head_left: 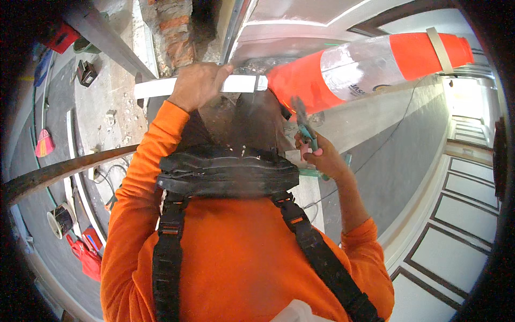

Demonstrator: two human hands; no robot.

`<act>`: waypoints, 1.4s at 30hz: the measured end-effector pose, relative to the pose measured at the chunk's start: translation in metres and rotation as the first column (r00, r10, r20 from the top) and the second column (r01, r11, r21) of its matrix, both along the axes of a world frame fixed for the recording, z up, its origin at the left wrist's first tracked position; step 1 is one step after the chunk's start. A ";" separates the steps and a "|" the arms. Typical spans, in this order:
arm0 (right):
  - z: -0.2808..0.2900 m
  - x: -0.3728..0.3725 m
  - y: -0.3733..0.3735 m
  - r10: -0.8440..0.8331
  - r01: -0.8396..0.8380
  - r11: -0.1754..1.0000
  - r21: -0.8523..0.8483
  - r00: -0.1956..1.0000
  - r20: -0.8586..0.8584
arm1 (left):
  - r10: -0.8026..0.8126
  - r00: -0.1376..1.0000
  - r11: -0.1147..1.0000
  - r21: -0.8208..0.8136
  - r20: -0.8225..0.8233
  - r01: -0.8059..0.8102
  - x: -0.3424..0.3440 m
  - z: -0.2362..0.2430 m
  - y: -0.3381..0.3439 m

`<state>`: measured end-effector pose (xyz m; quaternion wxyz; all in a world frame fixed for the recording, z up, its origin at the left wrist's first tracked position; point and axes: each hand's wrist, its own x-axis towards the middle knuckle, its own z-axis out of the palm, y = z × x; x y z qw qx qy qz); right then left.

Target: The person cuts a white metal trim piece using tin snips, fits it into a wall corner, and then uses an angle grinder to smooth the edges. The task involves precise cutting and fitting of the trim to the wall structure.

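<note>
My left hand is closed around a white strip, which looks like a flat channel or trunking piece. It lies crosswise, its right end at the wide end of an orange traffic cone with silver bands. The cone lies tilted on its side, its narrow end toward the right. In my right hand is a pliers-like hand tool with grey metal jaws and teal and pink handles. Its jaws point up in front of the cone, below the strip's right end. Whether the jaws touch anything, I cannot tell.
Broken brickwork and rubble lie ahead. A curved brown bar crosses at left. Beyond it are a pink brush, long white strips, a bucket and a red bag. A thin cable runs across the floor at right, beside a panelled wall.
</note>
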<state>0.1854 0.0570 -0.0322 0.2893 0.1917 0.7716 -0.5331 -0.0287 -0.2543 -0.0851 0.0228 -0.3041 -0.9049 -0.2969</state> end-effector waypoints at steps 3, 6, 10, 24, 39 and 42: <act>0.015 0.000 0.007 0.295 -0.274 0.945 0.176 0.949 -0.107 | 0.016 0.998 0.999 0.038 -0.054 -0.014 -0.002 0.014 0.007; 0.031 -0.010 0.004 0.401 -0.370 0.894 0.251 0.912 -0.086 | 0.001 0.989 1.000 0.011 -0.145 0.000 -0.005 0.020 0.009; 0.031 -0.026 0.007 0.471 -0.458 0.872 0.175 0.881 -0.039 | -0.031 0.978 0.999 -0.020 -0.207 0.027 -0.005 0.032 0.011; 0.035 -0.067 -0.017 0.378 -0.349 0.893 -0.284 0.924 0.055 | -0.101 0.967 0.994 -0.064 -0.236 0.088 -0.008 0.039 0.006; 0.062 -0.073 -0.039 0.324 -0.290 0.929 -0.229 0.937 0.129 | -0.171 0.940 0.985 -0.072 -0.294 0.157 -0.018 0.041 -0.009; 0.062 -0.075 -0.037 0.387 -0.335 0.897 -0.288 0.909 0.151 | -0.198 0.936 0.979 -0.101 -0.290 0.176 -0.022 0.037 -0.009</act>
